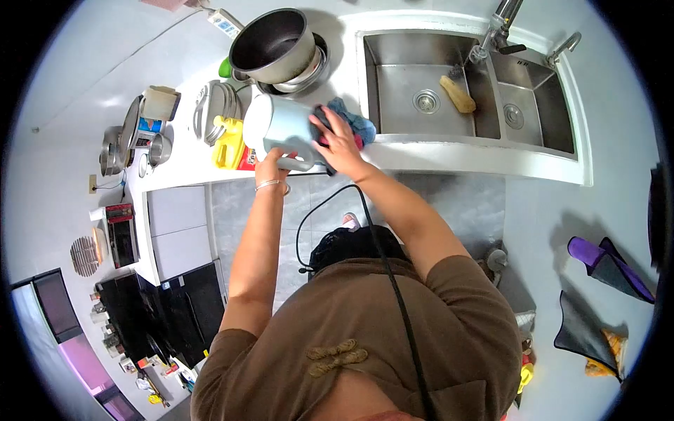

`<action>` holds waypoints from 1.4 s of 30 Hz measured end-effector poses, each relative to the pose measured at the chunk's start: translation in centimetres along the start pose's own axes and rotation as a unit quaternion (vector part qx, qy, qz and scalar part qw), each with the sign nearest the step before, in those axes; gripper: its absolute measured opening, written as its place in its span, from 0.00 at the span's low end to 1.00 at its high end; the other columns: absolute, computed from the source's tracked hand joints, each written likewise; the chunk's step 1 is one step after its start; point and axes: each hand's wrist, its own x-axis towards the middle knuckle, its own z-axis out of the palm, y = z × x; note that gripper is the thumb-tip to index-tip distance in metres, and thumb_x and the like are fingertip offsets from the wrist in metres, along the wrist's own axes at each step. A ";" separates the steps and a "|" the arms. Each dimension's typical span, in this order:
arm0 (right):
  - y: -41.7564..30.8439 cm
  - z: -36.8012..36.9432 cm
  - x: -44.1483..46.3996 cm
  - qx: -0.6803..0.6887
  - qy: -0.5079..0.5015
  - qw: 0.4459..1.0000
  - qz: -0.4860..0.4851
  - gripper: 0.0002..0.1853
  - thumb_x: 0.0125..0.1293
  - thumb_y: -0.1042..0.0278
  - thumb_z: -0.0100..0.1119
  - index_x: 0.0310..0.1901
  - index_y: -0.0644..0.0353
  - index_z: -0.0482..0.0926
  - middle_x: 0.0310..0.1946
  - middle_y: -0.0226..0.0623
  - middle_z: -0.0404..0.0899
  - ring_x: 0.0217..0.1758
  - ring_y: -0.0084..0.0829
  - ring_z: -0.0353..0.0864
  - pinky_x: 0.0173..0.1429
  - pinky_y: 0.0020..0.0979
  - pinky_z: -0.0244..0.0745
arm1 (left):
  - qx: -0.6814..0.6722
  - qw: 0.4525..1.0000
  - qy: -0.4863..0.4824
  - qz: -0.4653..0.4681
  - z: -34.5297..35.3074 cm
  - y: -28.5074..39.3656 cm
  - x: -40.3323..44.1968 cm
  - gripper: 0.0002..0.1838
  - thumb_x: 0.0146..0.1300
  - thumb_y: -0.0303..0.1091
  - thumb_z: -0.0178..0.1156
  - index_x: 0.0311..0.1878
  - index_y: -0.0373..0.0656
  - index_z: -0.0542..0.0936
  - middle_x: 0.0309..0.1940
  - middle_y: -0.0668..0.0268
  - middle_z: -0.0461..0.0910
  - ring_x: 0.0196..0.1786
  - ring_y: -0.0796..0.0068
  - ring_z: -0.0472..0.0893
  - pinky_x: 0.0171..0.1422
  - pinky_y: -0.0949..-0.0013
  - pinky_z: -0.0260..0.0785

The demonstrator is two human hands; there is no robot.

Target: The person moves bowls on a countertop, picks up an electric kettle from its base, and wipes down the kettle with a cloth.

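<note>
A light blue jug (282,128) with a white rim and a grey handle lies tilted sideways above the counter's front edge. My left hand (272,167) is closed around the jug at its handle. My right hand (340,144) presses a dark cloth (320,121) against the other end of the jug, fingers bent over it. Just behind the right hand lies a blue cloth (357,122), with something pink beside it. A yellow bottle (229,143) with a red label stands left of the jug, close to my left hand.
Behind the jug, a large pot (272,48) is stacked on bowls. Plates (219,111) stand to the left. On the right, a double steel sink (400,98) holds a tan, gourd-like thing (458,94) under the faucet (496,35). A black cable (379,245) hangs before my body.
</note>
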 end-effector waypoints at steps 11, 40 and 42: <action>-4.4 -0.9 3.6 0.188 -0.013 0.981 0.054 0.27 0.70 0.62 0.53 0.69 0.54 0.65 0.70 0.47 0.59 0.73 0.45 0.57 0.75 0.40 0.51 | 0.071 0.994 -0.079 0.018 -2.1 -1.0 -2.0 0.31 0.48 0.19 0.52 0.61 0.40 0.65 0.44 0.56 0.76 0.39 0.59 0.83 0.43 0.62 0.79; -3.1 -1.0 1.4 0.192 -0.044 0.978 0.072 0.20 0.67 0.60 0.51 0.57 0.59 0.76 0.58 0.49 0.74 0.62 0.50 0.71 0.68 0.41 0.64 | 0.080 0.978 -0.176 0.072 -12.1 -6.7 -3.0 0.34 0.46 0.19 0.49 0.63 0.34 0.63 0.46 0.56 0.78 0.43 0.61 0.83 0.53 0.61 0.74; -0.3 1.1 -0.5 0.089 -0.013 0.982 0.166 0.21 0.69 0.58 0.51 0.55 0.64 0.76 0.57 0.52 0.75 0.61 0.51 0.72 0.67 0.41 0.65 | 0.134 0.969 -0.181 0.098 -12.1 -6.4 -2.9 0.34 0.46 0.19 0.49 0.63 0.35 0.64 0.46 0.57 0.78 0.43 0.63 0.83 0.52 0.64 0.73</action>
